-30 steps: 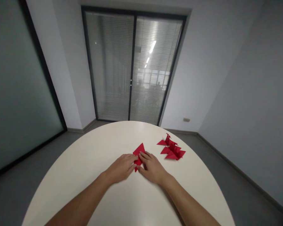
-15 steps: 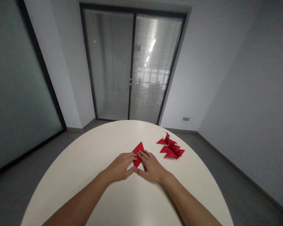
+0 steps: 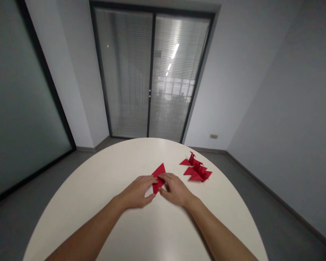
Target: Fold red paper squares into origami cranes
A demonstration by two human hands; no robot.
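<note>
A folded sheet of red origami paper (image 3: 159, 169), roughly diamond-shaped, lies on the white table in front of me. My left hand (image 3: 139, 191) holds it down from the left, fingertips on the paper and thumb near its lower corner. From the right, my right hand (image 3: 176, 189) grips it with bent fingers on top and the thumb touching the lower right edge. The fingers cover the paper's middle, so its creases there are hidden. To the right, apart from my hands, stand red folded paper cranes (image 3: 197, 172), close together.
The round white table (image 3: 97, 181) curves away on both sides. Beyond its far edge is a dark-framed glass partition (image 3: 125, 72) with blinds. A socket (image 3: 213, 136) sits low on the grey wall, and a frosted panel (image 3: 21, 101) stands at left.
My right hand's fingers have drawn in and bent more, and its thumb has moved away from the left thumb onto the paper's edge. The left hand has hardly moved.
</note>
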